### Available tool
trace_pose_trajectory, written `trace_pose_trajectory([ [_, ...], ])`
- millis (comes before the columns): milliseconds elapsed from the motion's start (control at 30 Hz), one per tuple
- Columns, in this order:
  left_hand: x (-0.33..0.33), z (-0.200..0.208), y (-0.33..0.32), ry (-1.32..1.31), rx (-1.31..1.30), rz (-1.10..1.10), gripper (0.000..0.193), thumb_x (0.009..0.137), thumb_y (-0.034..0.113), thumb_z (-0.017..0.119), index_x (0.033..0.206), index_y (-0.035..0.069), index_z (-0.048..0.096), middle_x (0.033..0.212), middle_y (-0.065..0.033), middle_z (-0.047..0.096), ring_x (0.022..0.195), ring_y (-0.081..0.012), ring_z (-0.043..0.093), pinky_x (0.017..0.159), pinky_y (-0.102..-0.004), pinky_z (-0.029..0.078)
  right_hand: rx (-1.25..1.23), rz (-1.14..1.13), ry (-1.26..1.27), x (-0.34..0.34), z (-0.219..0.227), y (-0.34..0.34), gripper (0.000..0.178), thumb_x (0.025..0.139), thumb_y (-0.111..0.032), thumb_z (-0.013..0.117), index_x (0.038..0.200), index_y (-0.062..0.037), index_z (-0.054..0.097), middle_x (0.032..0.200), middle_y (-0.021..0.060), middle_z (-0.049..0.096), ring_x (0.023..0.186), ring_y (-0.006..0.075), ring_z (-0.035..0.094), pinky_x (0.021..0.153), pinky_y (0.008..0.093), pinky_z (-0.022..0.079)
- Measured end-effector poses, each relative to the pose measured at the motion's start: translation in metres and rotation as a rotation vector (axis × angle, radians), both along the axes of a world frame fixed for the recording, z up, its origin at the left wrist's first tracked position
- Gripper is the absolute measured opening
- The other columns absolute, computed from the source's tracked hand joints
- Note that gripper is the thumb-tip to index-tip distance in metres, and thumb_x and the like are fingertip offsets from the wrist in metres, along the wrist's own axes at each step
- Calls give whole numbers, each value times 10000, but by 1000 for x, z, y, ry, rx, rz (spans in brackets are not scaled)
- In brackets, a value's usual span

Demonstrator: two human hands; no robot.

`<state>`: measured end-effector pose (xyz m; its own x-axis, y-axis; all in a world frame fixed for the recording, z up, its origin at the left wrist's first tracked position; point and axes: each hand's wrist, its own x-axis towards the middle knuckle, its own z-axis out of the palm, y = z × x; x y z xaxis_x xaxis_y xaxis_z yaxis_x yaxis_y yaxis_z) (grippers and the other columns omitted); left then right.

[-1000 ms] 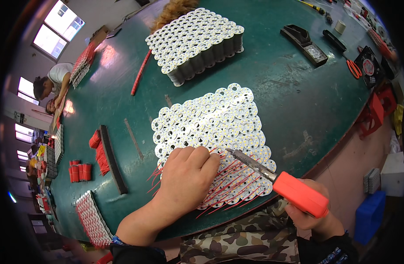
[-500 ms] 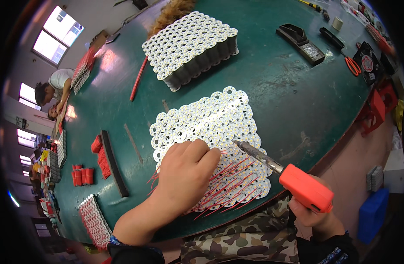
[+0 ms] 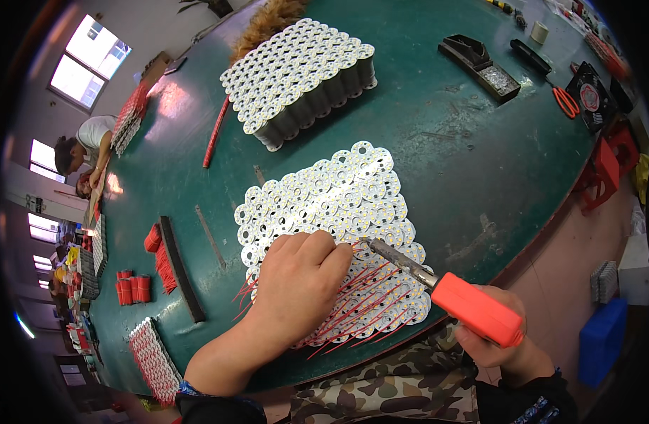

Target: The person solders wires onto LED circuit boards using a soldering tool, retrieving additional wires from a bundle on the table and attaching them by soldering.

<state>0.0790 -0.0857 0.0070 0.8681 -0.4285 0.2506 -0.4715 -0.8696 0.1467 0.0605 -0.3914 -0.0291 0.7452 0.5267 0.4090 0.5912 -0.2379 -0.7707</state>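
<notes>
A panel of joined round white LED boards (image 3: pixel 360 191) lies on the table in front of me. Thin red wires (image 3: pixel 360 302) run slantwise across its near rows. My left hand (image 3: pixel 293 286) rests over the panel, closed in a pinch at a red wire whose end pokes out by the fingertips. My right hand (image 3: pixel 501 339) grips a soldering iron (image 3: pixel 476 309) by its red handle. The iron's metal tip sits beside my left fingertips, over the boards. Whether the tip touches the wire, I cannot tell.
A tall stack of similar LED panels (image 3: pixel 296 74) stands at the back. Bundles of red wire (image 3: pixel 133 288) and a dark bar (image 3: pixel 182 268) lie left. A black tray (image 3: pixel 480 67) and orange-handled scissors (image 3: pixel 566 102) are at the far right. Another person (image 3: pixel 88 145) leans over the table's far left.
The soldering iron has moved left and slightly down, its tip now close to my left fingertips. My left hand keeps nearly the same place. The view has shifted a little.
</notes>
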Motion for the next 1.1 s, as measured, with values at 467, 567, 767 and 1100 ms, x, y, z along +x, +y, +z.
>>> trace_pose_trajectory([
  [467, 0, 1, 0, 17, -2, 8, 233, 737, 36, 680, 964, 77, 712, 818, -53, 587, 754, -264, 605, 688, -412, 464, 1, -57, 79, -9, -3, -2, 395, 775, -127, 745, 1141, -7, 662, 1161, 145, 633, 862, 311, 697, 733, 398, 570],
  [567, 0, 1, 0, 21, -3, 6, 234, 738, 36, 680, 966, 75, 713, 821, -55, 588, 756, -268, 606, 689, -414, 465, 13, -58, 88, -9, -2, -1, 392, 782, -130, 741, 1145, -7, 656, 1151, 143, 636, 855, 308, 697, 728, 398, 569],
  [767, 0, 3, 0, 32, 3, 9, 240, 739, 37, 679, 974, 74, 714, 825, -59, 590, 761, -272, 607, 690, -416, 467, 9, -37, 81, -7, -6, -6, 475, 750, -73, 775, 1186, 24, 613, 1048, 152, 684, 795, 306, 715, 699, 374, 574],
  [1100, 0, 2, -2, 14, 5, 11, 227, 744, 39, 681, 965, 77, 711, 816, -58, 587, 755, -270, 607, 687, -417, 469, -5, -48, -19, -3, 6, 0, 600, 710, 2, 819, 1250, 52, 560, 1022, 176, 724, 811, 313, 744, 722, 368, 592],
])
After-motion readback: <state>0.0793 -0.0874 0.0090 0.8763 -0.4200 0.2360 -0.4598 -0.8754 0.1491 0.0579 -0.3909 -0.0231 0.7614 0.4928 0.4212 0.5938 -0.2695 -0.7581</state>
